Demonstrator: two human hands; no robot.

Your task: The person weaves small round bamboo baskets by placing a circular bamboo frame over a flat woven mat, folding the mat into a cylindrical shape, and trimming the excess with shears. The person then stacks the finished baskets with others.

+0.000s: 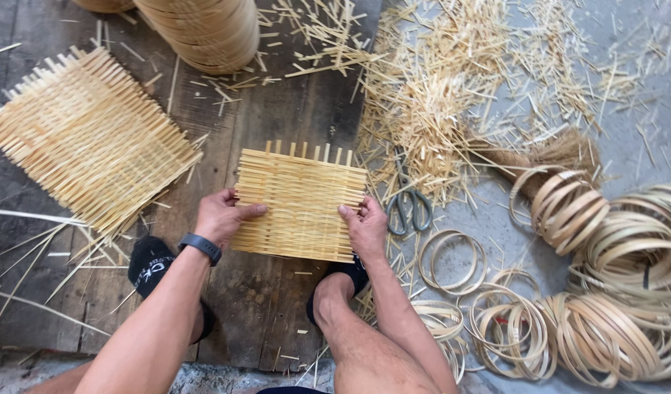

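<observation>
A small square mat of woven bamboo strips [300, 203] lies flat on a dark wooden board [277, 117]. My left hand [222, 215] grips its left edge, thumb on top. The mat's right edge is pinched by my right hand [364, 226]. A dark band sits on my left wrist. My feet in black sandals rest just below the mat.
A larger stack of woven mats [91, 138] lies at the left. Stacked bamboo baskets [204, 29] stand at the top. Scissors [407, 201] lie right of the mat among cut bamboo scraps [437, 87]. Bamboo hoops [612, 292] pile up at the right, next to a brush [547, 157].
</observation>
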